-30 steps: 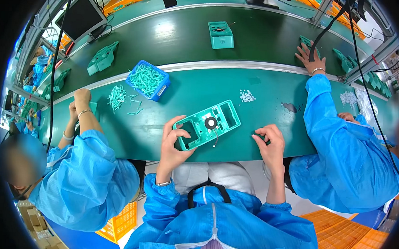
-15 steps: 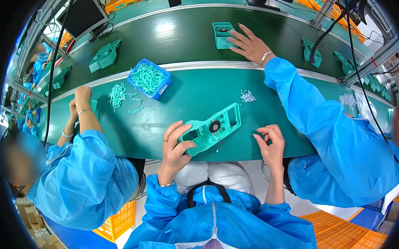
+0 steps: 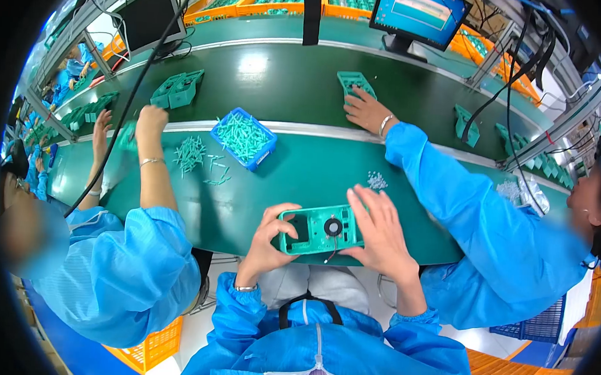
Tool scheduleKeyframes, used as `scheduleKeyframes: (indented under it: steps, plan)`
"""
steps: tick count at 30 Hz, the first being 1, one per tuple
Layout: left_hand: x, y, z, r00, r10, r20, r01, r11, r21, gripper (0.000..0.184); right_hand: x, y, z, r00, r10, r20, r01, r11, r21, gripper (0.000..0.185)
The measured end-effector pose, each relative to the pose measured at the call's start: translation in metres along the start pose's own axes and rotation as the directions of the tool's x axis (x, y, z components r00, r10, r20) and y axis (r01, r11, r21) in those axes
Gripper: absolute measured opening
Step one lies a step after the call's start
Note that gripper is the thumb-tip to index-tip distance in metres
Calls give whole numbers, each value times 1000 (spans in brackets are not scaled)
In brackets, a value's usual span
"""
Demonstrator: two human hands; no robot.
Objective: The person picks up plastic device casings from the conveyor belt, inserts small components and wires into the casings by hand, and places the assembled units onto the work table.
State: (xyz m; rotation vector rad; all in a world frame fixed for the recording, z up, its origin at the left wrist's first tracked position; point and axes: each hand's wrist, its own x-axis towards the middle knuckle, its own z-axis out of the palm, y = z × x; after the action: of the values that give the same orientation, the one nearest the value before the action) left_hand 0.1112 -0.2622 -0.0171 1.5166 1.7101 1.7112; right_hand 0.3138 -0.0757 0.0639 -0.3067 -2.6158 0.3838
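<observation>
A green plastic housing with a round black speaker lies level in front of me, its open side up. A short wire with a small connector trails from the speaker over the near edge. My left hand grips the housing's left end, thumb and fingers around the rim. At the right end, my right hand has its thumb on the near side and its long fingers over the far side. The right hand hides that end of the housing.
Ahead stands a blue bin of green plastic pieces, with a loose pile beside it. Small whitish parts lie beyond my right hand. Co-workers sit on both sides; the right one's hand touches another housing on the dark belt.
My right hand has come in and taken the housing's right end. The housing has turned from slanted to nearly level. The left co-worker's hands have moved, and the head view has tilted up.
</observation>
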Motion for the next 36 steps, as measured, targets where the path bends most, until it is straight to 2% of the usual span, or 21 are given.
scheduleKeyframes:
  steps: [2,4,8,10,12,14,15,16,17,20,22,23,24,25,26,28,29,31,32,35,36]
  plan:
    - [-2,1,-3,1000,8,-13,-8,999,-38,40,5,2,-4,987,-45,152,33,996,82,117]
    - [-2,4,-3,999,-28,-42,23,995,-101,41,9,2,-4,977,-60,206,53,998,39,110]
    - [-1,4,-3,990,0,-143,-4,1000,-27,43,16,-2,-6,995,1,95,-6,999,46,105]
    - [0,1,0,978,-2,-209,-2,1000,-23,44,12,9,-2,999,47,-21,-46,997,54,106]
    - [6,0,2,942,-99,-320,73,993,-91,46,3,18,2,983,130,-132,-114,986,126,101]
    - [24,0,3,933,-71,-353,50,996,-69,48,-9,23,3,950,179,-256,-130,972,196,93]
    - [38,8,3,932,-92,-350,112,993,36,49,-17,26,5,947,172,-271,-121,974,194,93]
    - [53,18,5,930,-117,-347,175,974,140,50,-27,27,8,917,246,-313,-165,951,263,87]
    - [71,27,6,938,-23,-345,127,951,282,52,-37,29,13,881,323,-347,-205,919,336,81]
    - [135,19,27,940,111,-323,9,937,350,51,-71,34,31,824,420,-380,-241,867,435,71]
    - [176,22,45,949,-65,-308,181,914,364,44,-93,43,50,803,412,-430,-219,875,431,63]
    - [195,16,54,955,-61,-290,171,911,374,44,-106,47,62,774,492,-399,-268,825,498,60]
    - [215,4,63,940,-92,-327,237,869,435,45,-114,48,69,740,567,-362,-313,766,562,57]
    - [233,-9,72,922,-119,-368,300,819,489,46,-116,49,70,742,512,-433,-262,816,516,52]
    - [250,-23,78,929,-116,-353,291,817,497,46,-113,45,66,730,523,-439,-267,810,522,52]
    - [274,-51,90,879,-135,-457,403,723,561,51,-107,36,56,775,488,-401,-293,840,456,50]
    - [278,-61,98,881,-134,-454,401,723,563,51,-108,37,61,780,478,-404,-297,851,434,50]
    - [287,-78,111,839,-230,-492,501,678,538,59,-108,37,61,786,469,-403,-300,859,415,50]
    - [290,-85,118,838,-226,-497,501,678,537,59,-106,37,61,792,460,-402,-303,867,396,49]
    - [286,-99,137,893,-336,-298,450,682,577,73,-106,37,61,785,476,-396,-315,857,407,49]
    - [286,-104,138,892,-334,-305,452,677,580,73,-105,37,62,783,478,-399,-320,858,401,49]
